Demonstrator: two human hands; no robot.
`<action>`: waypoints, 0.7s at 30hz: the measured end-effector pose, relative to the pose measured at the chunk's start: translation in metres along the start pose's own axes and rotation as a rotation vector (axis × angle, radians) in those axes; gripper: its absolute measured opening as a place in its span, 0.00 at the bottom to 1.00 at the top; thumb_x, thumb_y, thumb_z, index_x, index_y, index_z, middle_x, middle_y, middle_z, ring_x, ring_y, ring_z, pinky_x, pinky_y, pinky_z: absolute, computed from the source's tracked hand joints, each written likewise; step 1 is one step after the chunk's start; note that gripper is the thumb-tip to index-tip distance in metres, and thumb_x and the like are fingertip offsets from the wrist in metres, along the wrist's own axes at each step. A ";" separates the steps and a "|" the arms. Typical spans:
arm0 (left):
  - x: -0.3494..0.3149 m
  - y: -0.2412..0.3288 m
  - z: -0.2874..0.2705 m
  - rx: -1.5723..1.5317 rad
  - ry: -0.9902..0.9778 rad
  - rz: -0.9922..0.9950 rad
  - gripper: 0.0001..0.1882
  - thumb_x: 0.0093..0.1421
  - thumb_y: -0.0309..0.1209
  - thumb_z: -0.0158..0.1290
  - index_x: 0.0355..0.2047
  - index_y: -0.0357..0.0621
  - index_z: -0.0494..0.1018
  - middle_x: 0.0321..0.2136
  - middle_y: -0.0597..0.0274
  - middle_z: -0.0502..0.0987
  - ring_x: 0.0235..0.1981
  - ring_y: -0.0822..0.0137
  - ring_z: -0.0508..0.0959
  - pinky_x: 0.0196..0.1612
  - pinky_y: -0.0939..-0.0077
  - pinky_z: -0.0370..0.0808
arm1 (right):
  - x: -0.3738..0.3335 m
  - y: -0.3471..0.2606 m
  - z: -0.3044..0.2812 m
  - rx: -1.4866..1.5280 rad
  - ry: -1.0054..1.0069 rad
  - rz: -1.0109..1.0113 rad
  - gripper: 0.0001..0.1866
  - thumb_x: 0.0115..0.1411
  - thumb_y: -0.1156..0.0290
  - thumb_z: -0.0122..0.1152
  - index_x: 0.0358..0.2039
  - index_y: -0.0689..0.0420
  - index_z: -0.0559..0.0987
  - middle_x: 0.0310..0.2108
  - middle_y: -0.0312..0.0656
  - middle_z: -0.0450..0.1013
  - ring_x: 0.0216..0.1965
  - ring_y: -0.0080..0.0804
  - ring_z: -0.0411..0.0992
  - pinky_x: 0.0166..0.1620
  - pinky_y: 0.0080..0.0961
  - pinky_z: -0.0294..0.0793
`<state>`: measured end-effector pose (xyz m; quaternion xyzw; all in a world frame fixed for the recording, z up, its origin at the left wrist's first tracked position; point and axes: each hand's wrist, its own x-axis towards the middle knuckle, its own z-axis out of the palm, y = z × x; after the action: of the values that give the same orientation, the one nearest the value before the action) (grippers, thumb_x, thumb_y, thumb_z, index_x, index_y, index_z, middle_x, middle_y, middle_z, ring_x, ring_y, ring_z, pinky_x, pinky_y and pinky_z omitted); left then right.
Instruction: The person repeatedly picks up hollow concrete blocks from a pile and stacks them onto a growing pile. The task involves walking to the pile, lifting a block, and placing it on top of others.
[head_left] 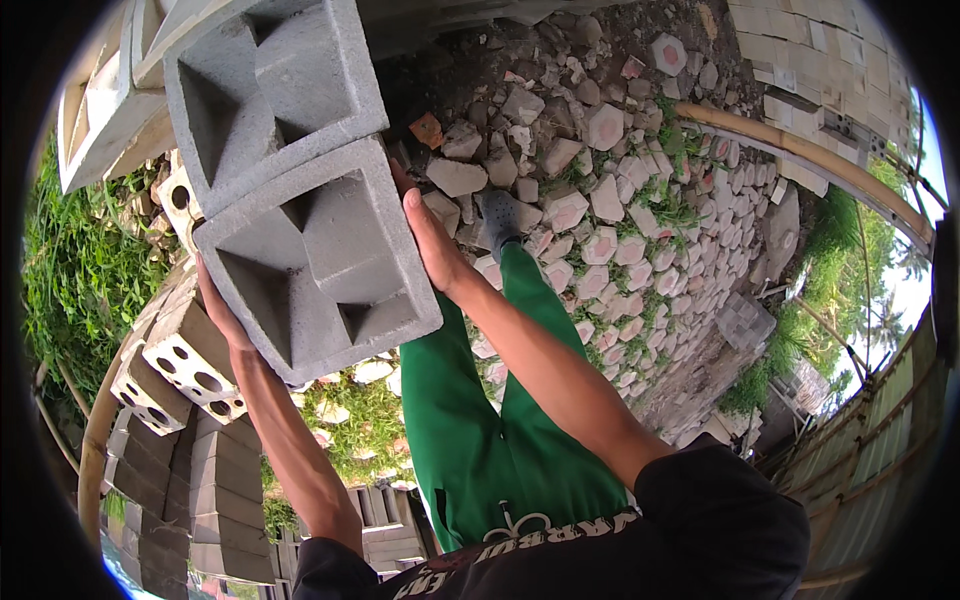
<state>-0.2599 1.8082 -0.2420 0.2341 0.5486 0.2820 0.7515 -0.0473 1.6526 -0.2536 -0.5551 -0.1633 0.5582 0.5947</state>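
Between my two hands is a grey concrete ventilation block (365,240), a square frame with slanted inner faces and deep recesses. My left hand (222,312) presses flat along its left side, the fingertips partly hidden behind the edge. On the opposite side my right hand (432,240) grips the block near its upper right corner, thumb and fingers lying along the wall. Directly beyond sits a second block of the same shape (305,75), its near edge touching or almost touching the held one.
More pale blocks (115,110) stand at the far left, with holed blocks (190,355) stacked nearer. Broken stones (520,105) and hexagonal pavers (600,245) with grass between cover the ground. A bamboo pole (800,150) and stacked blocks (820,50) are at the far right.
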 end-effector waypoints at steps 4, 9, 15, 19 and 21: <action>-0.003 -0.001 -0.006 0.067 0.065 0.049 0.28 0.66 0.50 0.35 0.56 0.40 0.64 0.50 0.57 0.70 0.49 0.63 0.71 0.54 0.69 0.66 | 0.001 0.011 -0.001 -0.031 0.051 0.041 0.48 0.62 0.35 0.29 0.65 0.67 0.39 0.68 0.53 0.34 0.69 0.40 0.31 0.67 0.30 0.33; -0.060 0.001 0.013 0.356 0.346 0.050 0.32 0.65 0.50 0.39 0.59 0.37 0.58 0.54 0.55 0.67 0.55 0.60 0.68 0.59 0.69 0.63 | -0.008 -0.008 -0.003 -0.079 0.103 0.105 0.45 0.64 0.39 0.33 0.65 0.68 0.42 0.68 0.55 0.37 0.69 0.41 0.33 0.68 0.28 0.34; -0.106 -0.025 0.023 0.508 0.367 0.165 0.34 0.66 0.48 0.39 0.64 0.40 0.48 0.62 0.55 0.54 0.62 0.58 0.58 0.64 0.62 0.54 | -0.035 0.017 -0.001 -0.117 0.179 0.019 0.37 0.66 0.47 0.35 0.64 0.65 0.51 0.66 0.57 0.42 0.68 0.47 0.40 0.67 0.34 0.39; -0.141 -0.066 0.050 0.420 0.346 0.308 0.37 0.65 0.54 0.34 0.65 0.40 0.44 0.63 0.46 0.51 0.64 0.54 0.53 0.66 0.56 0.50 | -0.085 0.015 -0.025 -0.054 0.019 0.077 0.36 0.67 0.47 0.35 0.64 0.63 0.53 0.67 0.54 0.42 0.68 0.45 0.41 0.67 0.32 0.43; -0.160 -0.093 0.051 0.501 0.474 0.281 0.40 0.64 0.57 0.32 0.64 0.39 0.44 0.63 0.47 0.51 0.65 0.55 0.52 0.66 0.56 0.48 | -0.114 0.019 -0.045 0.015 -0.082 0.151 0.36 0.65 0.45 0.37 0.63 0.60 0.56 0.65 0.52 0.51 0.65 0.44 0.52 0.65 0.30 0.50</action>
<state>-0.2338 1.6296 -0.1781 0.4121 0.7219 0.2855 0.4769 -0.0567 1.5306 -0.2358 -0.5378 -0.1411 0.6250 0.5480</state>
